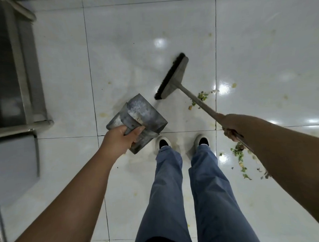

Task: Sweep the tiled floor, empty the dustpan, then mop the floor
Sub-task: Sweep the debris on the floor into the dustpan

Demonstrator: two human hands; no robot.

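Stainless-steel unit point(17, 71) stands along the left edge of the floor, its tubular frame rail point(28, 125) at the near end. A grey flat panel point(15, 162) sits just beside it, nearer the viewer.

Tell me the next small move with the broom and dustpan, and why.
Probably swing the broom rightward behind the green scraps: its head sits left of them, while the dustpan in the left hand looks free of scraps. The right hand already grips the handle.

Both arms extended forward-down. Left hand point(119, 139) curled, gripping dustpan point(137, 119). Right hand point(229, 126) wrapped around broom point(173, 78) handle.
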